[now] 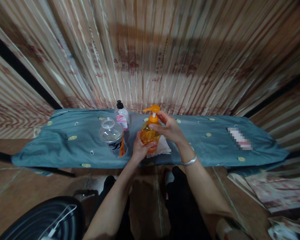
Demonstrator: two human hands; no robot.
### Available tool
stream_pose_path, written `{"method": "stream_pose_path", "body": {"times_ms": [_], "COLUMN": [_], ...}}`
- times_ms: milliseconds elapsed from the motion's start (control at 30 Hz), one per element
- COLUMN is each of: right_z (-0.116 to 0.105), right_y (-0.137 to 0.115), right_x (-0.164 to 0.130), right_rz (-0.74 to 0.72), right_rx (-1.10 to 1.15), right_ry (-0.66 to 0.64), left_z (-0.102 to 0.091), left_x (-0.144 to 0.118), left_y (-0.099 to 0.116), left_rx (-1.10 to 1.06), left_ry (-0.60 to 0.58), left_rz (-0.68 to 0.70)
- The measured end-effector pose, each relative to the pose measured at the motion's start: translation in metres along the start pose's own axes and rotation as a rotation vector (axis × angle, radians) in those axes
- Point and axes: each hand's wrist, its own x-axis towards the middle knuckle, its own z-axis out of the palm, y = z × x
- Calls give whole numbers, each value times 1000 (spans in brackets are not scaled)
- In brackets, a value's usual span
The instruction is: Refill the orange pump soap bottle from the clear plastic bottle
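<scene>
An orange pump bottle [149, 133] stands near the front edge of a narrow table draped in a blue-grey cloth [65, 143]. My left hand [139, 150] grips the bottle's lower body from the near side. My right hand [168, 128] is closed around its neck, just under the orange pump head [152, 109]. A silver bangle [188, 161] sits on my right wrist. A white folded cloth [162, 148] lies under and beside the bottle.
A clear wide plastic jar [111, 135] with an orange and black label stands left of the bottle. Behind it is a small clear bottle [122, 116] with a black cap. Striped wooden panels form the back wall. A black round object [45, 220] lies at floor level, bottom left.
</scene>
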Motion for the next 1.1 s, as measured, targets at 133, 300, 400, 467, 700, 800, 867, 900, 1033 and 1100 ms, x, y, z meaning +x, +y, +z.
{"method": "stream_pose_path", "body": {"times_ms": [133,300,400,467,700,800,867,900,1033,1100], "right_z": [1,-12,-13,-11,-20,-22,-19,-17,-15,-16], "right_y": [-1,-4,-4,-4,-8,-6,-4,-3,-4,-6], "right_x": [3,4,7,9,10,8,8,8,9,9], "right_rz": [7,-42,-11,15,-33,-29,-29,-24,-19,-25], "right_rx": [-211,14,-61,-194,-29,1,-114,-182,-224,-114], "right_ry": [141,-201,-80,78,-146,-150,-34,30,9,-134], "left_z": [0,0,1,2,3,3,3,3,3,2], "left_x": [-1,-1,-1,-1,0,0,-1,-1,-2,-2], "left_y": [1,2,0,-2,-3,-1,1,1,3,4], "left_rx": [16,27,21,12,3,2,-2,-2,2,5], "left_ry": [5,3,9,6,-1,1,0,1,2,1], "left_rz": [-8,-12,-11,-11,-10,-11,-14,-17,-24,-24]}}
